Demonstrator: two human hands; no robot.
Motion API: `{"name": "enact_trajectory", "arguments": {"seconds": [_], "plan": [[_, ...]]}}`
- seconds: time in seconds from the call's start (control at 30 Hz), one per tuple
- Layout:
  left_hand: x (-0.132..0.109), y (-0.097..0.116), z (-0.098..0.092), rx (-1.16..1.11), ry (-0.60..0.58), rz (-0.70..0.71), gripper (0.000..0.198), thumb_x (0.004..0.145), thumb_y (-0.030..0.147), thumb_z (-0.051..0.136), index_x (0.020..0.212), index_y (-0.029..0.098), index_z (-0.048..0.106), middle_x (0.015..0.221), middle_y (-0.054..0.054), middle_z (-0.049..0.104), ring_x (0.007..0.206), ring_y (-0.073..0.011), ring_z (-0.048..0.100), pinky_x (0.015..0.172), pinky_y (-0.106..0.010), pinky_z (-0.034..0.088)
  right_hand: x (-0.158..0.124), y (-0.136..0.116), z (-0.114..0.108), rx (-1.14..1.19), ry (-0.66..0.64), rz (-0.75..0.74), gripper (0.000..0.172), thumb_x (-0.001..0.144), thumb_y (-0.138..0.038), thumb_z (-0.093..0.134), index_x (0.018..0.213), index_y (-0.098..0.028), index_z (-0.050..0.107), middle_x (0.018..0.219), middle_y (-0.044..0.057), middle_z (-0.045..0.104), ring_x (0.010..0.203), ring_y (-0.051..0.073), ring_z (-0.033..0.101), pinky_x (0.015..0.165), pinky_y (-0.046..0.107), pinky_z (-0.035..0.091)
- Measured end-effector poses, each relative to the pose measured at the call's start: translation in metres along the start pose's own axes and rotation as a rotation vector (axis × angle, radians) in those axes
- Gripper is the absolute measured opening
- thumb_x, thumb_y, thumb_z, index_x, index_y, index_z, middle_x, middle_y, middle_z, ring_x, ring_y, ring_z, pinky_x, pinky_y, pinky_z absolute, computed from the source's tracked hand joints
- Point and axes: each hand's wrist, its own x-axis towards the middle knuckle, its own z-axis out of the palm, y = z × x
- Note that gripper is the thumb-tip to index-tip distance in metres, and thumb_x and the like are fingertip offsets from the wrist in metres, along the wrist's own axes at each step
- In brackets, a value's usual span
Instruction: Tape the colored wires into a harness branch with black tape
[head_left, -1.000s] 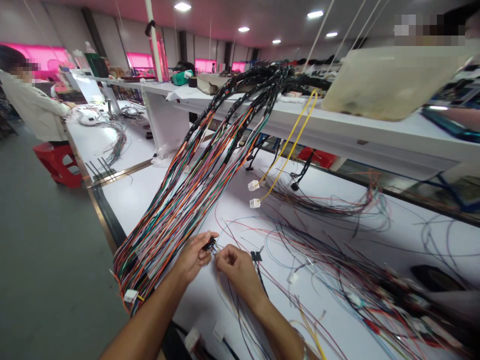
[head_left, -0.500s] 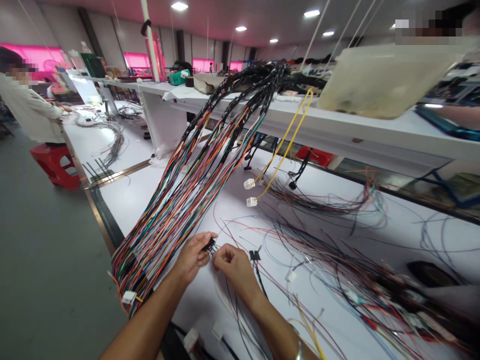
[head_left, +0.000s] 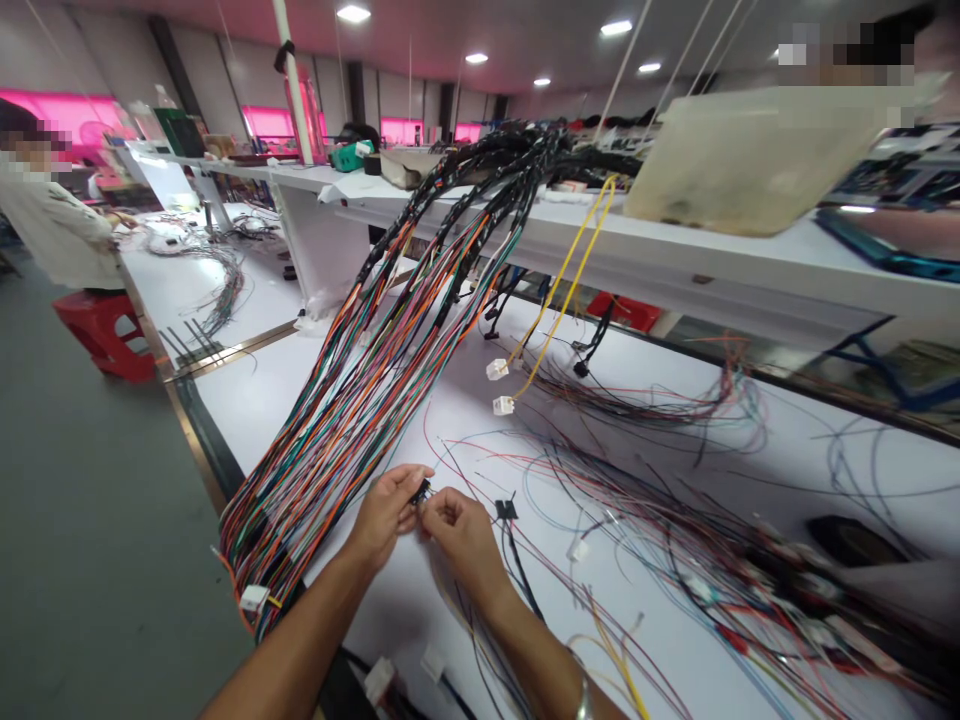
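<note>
My left hand (head_left: 387, 512) pinches a small black connector (head_left: 421, 491) to hold it steady, while my right hand (head_left: 463, 540) presses its fingers together just beside it, on what I cannot tell.

The left hand (head_left: 386, 513) partly hides the small black connector (head_left: 421, 490).

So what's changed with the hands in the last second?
The whole view slid slightly left, and the right hand eased toward the left hand, which still holds the small black connector; nothing was let go. The wire bundle stayed put.
</note>
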Motion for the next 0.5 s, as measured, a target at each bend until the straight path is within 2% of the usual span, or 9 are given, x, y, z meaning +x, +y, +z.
{"name": "enact_trajectory", "arguments": {"seconds": [0.27,0.37,0.5], "plan": [[-0.002,-0.001,0.0,-0.034,-0.014,-0.034,0.035,0.069,0.044,0.074,0.085,0.014,0.066,0.038,0.012,0.028,0.033,-0.0014,0.019,0.034,-0.014,0.013,-0.002,0.004,0.008,0.022,0.012,-0.005,0.017,0.075,-0.026,0.051,0.06,-0.02,0.052,0.057,0.0,0.059,0.056,0.016,0.057,0.056,0.025,0.044],[-0.002,0.002,-0.001,-0.086,-0.042,-0.071,0.035,0.07,0.043,0.074,0.086,0.013,0.067,0.039,0.012,0.026,0.033,-0.0013,0.018,0.033,-0.013,0.015,-0.003,-0.004,0.004,-0.002,-0.039,-0.015,0.018,0.08,-0.027,0.049,0.064,-0.019,0.054,0.058,0.0,0.061,0.055,0.015,0.057,0.056,0.024,0.043],[-0.002,0.006,-0.005,-0.173,-0.046,-0.108,0.037,0.071,0.041,0.074,0.091,0.01,0.067,0.047,0.009,0.038,0.035,-0.0003,0.02,0.032,-0.011,0.016,-0.006,-0.027,-0.017,-0.401,-0.103,-0.097,0.022,0.083,-0.024,0.05,0.063,-0.019,0.057,0.056,-0.001,0.059,0.052,0.014,0.052,0.052,0.023,0.036]]}}
